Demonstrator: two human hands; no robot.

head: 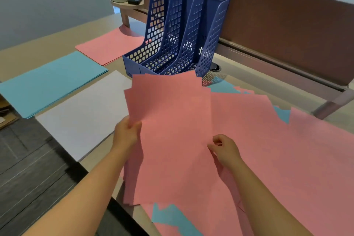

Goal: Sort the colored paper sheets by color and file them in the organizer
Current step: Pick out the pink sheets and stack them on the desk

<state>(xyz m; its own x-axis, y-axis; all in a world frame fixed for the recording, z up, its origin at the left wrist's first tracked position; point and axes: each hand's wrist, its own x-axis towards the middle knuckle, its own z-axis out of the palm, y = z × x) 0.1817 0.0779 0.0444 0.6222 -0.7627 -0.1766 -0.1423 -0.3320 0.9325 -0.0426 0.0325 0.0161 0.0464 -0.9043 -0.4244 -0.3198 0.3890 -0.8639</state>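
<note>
Far out past my left hand lie the sorted piles: the blue stack outermost, the white stack just beside my wrist, the pink stack beyond them, kept apart so each colour can be lifted whole. My left hand pinches a fanned bunch of pink sheets at its edge, tilted up off the desk so I can collect more before laying them down. Straight ahead of the bunch stands the organizer, its slots showing no paper. My right hand, fingers curled, nips the bunch's right edge, I judge to steady it. Beyond and under that hand spreads the unsorted heap, pink over blue.
</note>
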